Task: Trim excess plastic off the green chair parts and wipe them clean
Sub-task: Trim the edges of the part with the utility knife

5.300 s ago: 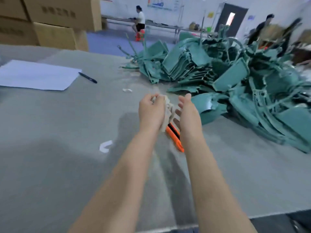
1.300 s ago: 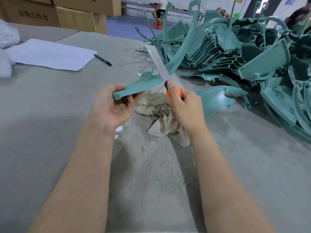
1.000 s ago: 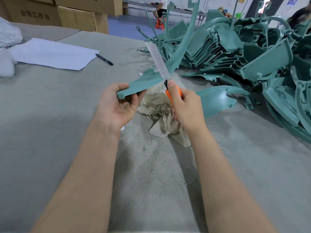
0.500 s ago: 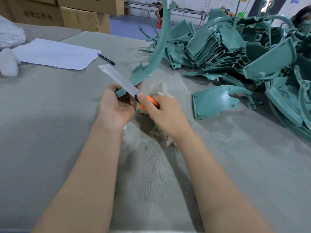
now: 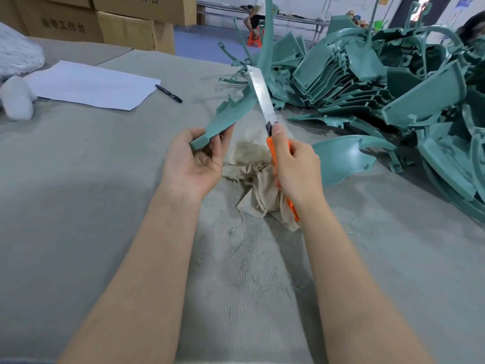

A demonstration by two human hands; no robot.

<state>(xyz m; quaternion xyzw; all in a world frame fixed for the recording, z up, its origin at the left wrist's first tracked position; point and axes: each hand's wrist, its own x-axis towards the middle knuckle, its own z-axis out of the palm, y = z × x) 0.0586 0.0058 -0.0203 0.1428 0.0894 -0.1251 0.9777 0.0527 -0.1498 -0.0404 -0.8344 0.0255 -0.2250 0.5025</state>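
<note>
1. Change, knife: half a second ago the long silver blade (image 5: 261,93) of the orange-handled utility knife (image 5: 271,147) slanted up and to the left across the left hand. It now points up and away, and its edge lies against the right side of the held part, higher along the curve.
2. Change, left hand (image 5: 194,164): it was curled over the part's lower end. It is now turned palm up, with the thumb and fingers pinching that flat end.
3. Right hand (image 5: 295,164): the fingers wrap the knife's handle and the thumb lies straight along the top, up to the base of the blade.
4. Task item: the long, curved green plastic chair part (image 5: 231,114) is held off the table and rises out of the top of the view. Its surface is smooth and matt, and small tabs stand on its left edge.
5. A crumpled beige cloth (image 5: 254,174) with frayed edges lies on the table between the hands.
6. The grey felt-like table cover (image 5: 78,193) has a ribbed weave, and thin green shavings (image 5: 252,271) are scattered between the forearms.
7. A tangled pile of green chair parts (image 5: 393,88), with panels nested together, lies at the far right. One curved green shell (image 5: 338,161) lies apart from it, just right of the right hand.
</note>
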